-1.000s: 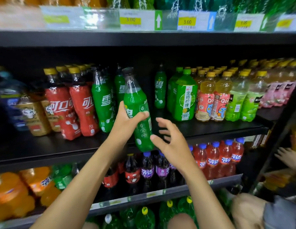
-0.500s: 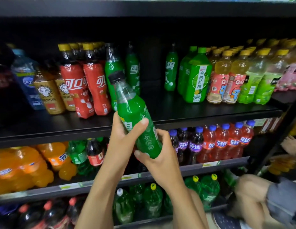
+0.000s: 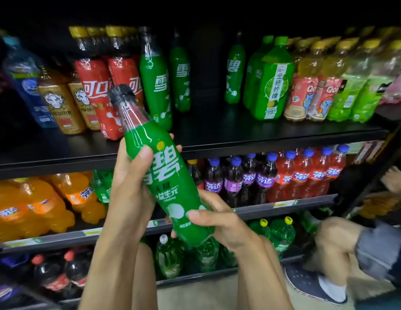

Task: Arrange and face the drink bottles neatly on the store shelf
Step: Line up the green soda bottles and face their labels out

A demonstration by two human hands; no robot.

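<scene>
Two hands hold one green bottle [image 3: 166, 175] in front of the shelving, off every shelf board.

1. Bottle position. The green bottle is tilted, with its dark cap [image 3: 121, 93] toward the upper left and its base toward the lower right. The label with large white characters faces the camera. The cap overlaps the view of the red cola bottles [image 3: 94, 90] standing on the middle shelf [image 3: 262, 133]. The base hangs level with the lower shelf edge [image 3: 282, 204].

2. Left hand [image 3: 130, 186]. This hand grips the upper body of the bottle just below the neck. The thumb [image 3: 146, 155] presses on the front beside the label. The fingers wrap behind, and their fingertips [image 3: 178, 148] show past the far side of the bottle. The grip is closed round the bottle, not spread.

3. Right hand [image 3: 222, 222]. This hand grips the lower end of the bottle. The thumb lies across the front near the base, and the remaining fingers curl under and behind it.

4. Shelf stock. On the middle shelf, green bottles of the same brand [image 3: 156, 86] stand upright just beside the red cola bottles. One more [image 3: 235, 70] stands apart to the right, next to the green lemon drink bottles [image 3: 273, 81]. The shelf below carries orange bottles [image 3: 27, 206] at left, then purple bottles [image 3: 233, 180] and red bottles with blue caps [image 3: 307, 175] at right.

5. Surroundings. Another person's bent knee [image 3: 333, 238] and dark shoe [image 3: 311, 285] show at lower right.
</scene>
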